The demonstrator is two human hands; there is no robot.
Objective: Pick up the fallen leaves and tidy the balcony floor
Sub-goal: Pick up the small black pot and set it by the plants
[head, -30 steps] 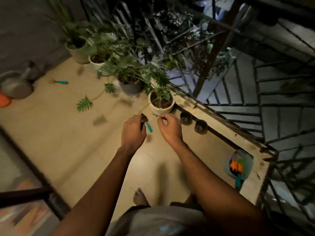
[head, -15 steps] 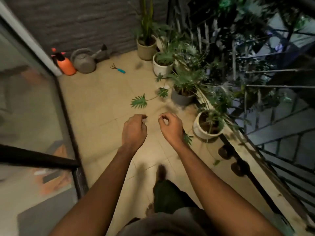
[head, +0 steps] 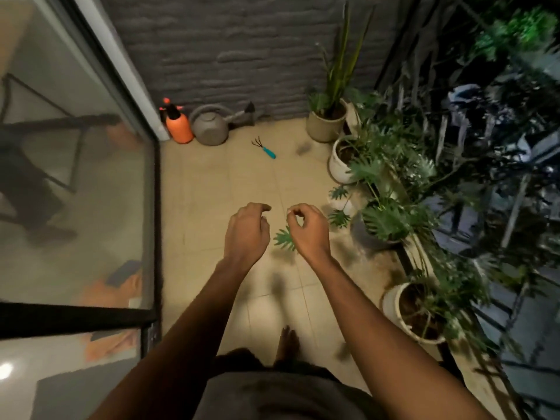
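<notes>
While left hand [head: 247, 228] and right hand [head: 309, 230] hover curled over floor [head: 212, 192], leaf [head: 283, 239] shows between them; contents unclear.

sprayer [head: 178, 128] left of watering can [head: 210, 130] at back wall [head: 227, 40], rake [head: 264, 147] on floor [head: 206, 192] before them, pots [head: 324, 127] along right

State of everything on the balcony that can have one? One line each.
Left hand: fingers curled, palm hidden, contents unclear.
Right hand: thumb and forefinger meeting, anything pinched too small to tell.
Leaf: at floor level, partly hidden by right hand, not held.
Hand rake: lying flat, untouched.
Spray bottle: upright.
Watering can: upright.
White pot: upright, planted.
</notes>
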